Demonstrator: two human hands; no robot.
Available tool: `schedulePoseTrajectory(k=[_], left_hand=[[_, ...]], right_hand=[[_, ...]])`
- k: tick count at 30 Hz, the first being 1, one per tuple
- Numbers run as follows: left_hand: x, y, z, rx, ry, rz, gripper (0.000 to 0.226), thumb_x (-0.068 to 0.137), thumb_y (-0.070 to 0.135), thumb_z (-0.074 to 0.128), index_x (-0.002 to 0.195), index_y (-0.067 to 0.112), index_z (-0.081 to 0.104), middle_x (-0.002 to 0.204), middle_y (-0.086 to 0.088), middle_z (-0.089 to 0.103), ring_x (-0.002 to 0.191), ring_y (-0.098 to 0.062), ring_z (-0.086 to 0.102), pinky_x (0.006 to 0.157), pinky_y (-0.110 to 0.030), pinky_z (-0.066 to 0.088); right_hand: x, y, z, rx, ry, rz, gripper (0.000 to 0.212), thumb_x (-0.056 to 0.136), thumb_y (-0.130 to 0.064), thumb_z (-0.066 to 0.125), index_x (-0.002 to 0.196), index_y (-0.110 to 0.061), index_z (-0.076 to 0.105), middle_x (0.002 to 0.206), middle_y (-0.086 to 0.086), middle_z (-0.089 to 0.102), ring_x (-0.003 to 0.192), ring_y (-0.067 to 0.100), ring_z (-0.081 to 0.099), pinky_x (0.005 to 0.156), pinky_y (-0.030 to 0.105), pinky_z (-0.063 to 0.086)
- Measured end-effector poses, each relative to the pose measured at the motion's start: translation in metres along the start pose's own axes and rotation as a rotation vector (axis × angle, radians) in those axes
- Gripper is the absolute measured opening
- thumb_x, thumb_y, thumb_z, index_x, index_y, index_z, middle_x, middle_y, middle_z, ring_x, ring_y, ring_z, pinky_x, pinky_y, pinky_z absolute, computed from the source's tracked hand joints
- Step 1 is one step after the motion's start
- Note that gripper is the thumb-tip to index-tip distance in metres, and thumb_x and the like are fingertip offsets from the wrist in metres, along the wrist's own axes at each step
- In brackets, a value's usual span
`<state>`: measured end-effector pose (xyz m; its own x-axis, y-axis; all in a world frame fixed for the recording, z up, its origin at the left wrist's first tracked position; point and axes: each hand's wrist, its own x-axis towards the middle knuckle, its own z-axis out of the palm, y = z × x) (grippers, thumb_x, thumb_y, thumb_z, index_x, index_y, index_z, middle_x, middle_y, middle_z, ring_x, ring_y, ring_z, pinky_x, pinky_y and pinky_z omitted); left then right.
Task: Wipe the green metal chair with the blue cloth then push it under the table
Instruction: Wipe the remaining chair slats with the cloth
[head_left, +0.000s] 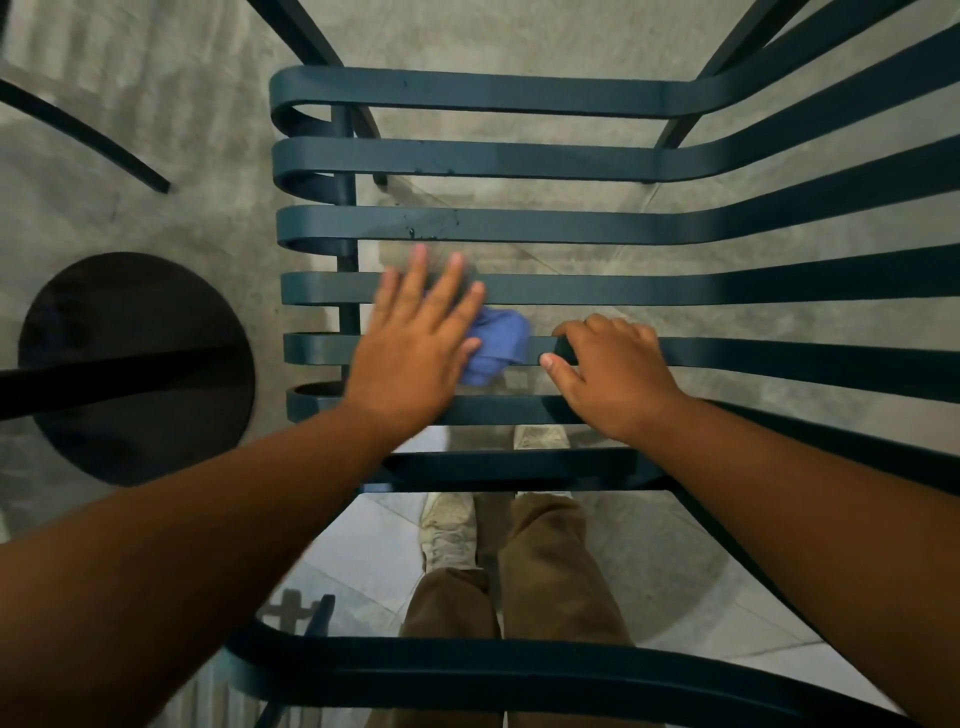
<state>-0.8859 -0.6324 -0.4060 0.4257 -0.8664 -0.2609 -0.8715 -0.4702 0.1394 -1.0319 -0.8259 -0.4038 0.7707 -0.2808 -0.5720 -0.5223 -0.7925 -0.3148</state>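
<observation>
We find the blue cloth (493, 345) bunched on the slatted seat of the green metal chair (571, 223), lying across the gap between two slats. From the left hand (415, 343) it sits at three o'clock, pinned under the palm's edge; that hand is flat, fingers straight and spread, blurred. The right hand (613, 374) is just beside the cloth at its three o'clock, fingers curled round a slat, steadying the frame. The slats run nine to three o'clock, so we judge each wipe should follow that axis, and the left hand is placed to make it. Slats are flat painted steel bands, curled at their left ends, chipped and speckled. The cloth looks soft and crumpled. A dark round table base (135, 364) stands at nine o'clock.
</observation>
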Motion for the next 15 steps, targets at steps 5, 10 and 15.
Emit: schedulePoseTrajectory(k=[5,10,15], left_hand=[[0.023,0.028,-0.015,-0.303,0.026,0.037,0.033,0.103,0.011,0.053,0.134,0.003,0.062,0.158,-0.017,0.039,0.152,-0.042,0.018,0.125,-0.053,0.013],[-0.015,-0.042,-0.048,-0.554,0.198,-0.378,0.034,0.104,0.019,0.043,0.133,0.008,0.058,0.146,-0.013,0.053,0.144,-0.020,0.036,0.117,-0.040,0.031],[0.002,-0.041,-0.030,-0.201,0.095,-0.359,0.035,0.102,0.029,0.053,0.131,0.010,0.058,0.129,-0.020,0.059,0.128,-0.042,0.043,0.106,-0.053,0.033]], right_hand=[[0.000,-0.001,-0.021,0.162,0.343,-0.090,0.031,0.097,-0.031,0.060,0.126,-0.020,0.060,0.118,0.005,0.058,0.113,0.027,0.051,0.093,0.045,0.044],[0.028,0.005,-0.030,-0.002,0.183,-0.023,0.042,0.102,-0.049,0.046,0.139,-0.029,0.051,0.133,0.003,0.056,0.125,0.028,0.048,0.109,0.048,0.030],[0.053,0.005,-0.031,-0.044,0.049,0.008,0.043,0.103,-0.060,0.029,0.116,-0.030,0.056,0.109,-0.002,0.063,0.105,0.026,0.056,0.097,0.049,0.035]])
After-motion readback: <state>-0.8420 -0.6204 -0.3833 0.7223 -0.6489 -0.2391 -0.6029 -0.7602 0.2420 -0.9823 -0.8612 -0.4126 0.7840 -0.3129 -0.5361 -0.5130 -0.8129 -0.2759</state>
